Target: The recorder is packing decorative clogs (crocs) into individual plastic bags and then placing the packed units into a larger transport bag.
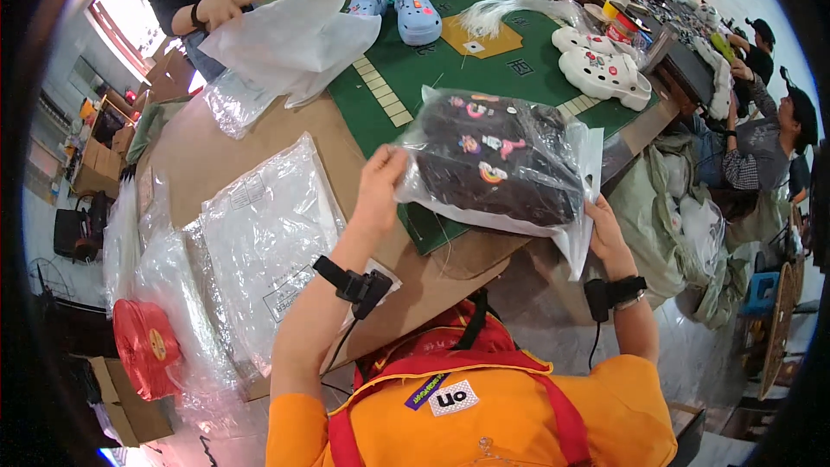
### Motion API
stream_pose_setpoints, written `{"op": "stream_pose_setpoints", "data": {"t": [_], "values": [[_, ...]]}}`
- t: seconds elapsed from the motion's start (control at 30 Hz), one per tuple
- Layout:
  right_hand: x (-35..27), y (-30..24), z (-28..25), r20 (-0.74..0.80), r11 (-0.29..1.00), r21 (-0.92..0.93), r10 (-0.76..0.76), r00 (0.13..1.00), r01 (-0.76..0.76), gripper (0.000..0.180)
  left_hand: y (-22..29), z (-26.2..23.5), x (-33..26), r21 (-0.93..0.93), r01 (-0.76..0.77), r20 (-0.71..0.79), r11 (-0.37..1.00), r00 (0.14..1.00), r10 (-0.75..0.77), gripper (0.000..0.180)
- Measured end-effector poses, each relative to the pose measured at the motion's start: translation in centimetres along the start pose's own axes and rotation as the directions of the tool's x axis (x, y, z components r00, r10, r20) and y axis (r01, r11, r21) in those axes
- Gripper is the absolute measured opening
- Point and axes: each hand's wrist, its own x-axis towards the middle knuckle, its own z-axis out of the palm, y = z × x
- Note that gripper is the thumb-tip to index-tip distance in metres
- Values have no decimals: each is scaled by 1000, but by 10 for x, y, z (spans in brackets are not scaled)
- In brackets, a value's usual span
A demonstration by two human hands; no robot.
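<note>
Clear bag (pixel 497 160), long axis crosswise, white flap (pixel 592 151) rightward

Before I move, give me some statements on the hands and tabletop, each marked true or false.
1. The left hand and right hand both hold the clear bag. True.
2. The blue clogs are inside that bag. False: they stand on the green mat; the bag contains something dark with colourful charms.
3. The white clogs have charms on them. True.
4. The red bundle lies to the person's right. False: it is to the left.
</note>
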Motion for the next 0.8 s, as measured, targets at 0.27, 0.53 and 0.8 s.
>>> {"op": "stream_pose_setpoints", "data": {"t": [0.27, 0.53, 0.8], "values": [[-55, 43, 87, -5, 981, 183, 63, 998, -61, 33, 41, -15, 37, 50, 49, -69, 998, 997, -46, 22], [-79, 61, 116, 264, 896, 114, 389, 883, -429, 35, 39, 12, -16, 902, -427, 310, 66, 746, 590, 48], [-75, 59, 95, 32, 934, 129, 331, 943, -332, 18, -2, 65, -140, 695, -716, 703, 67, 696, 148, 55]]}}
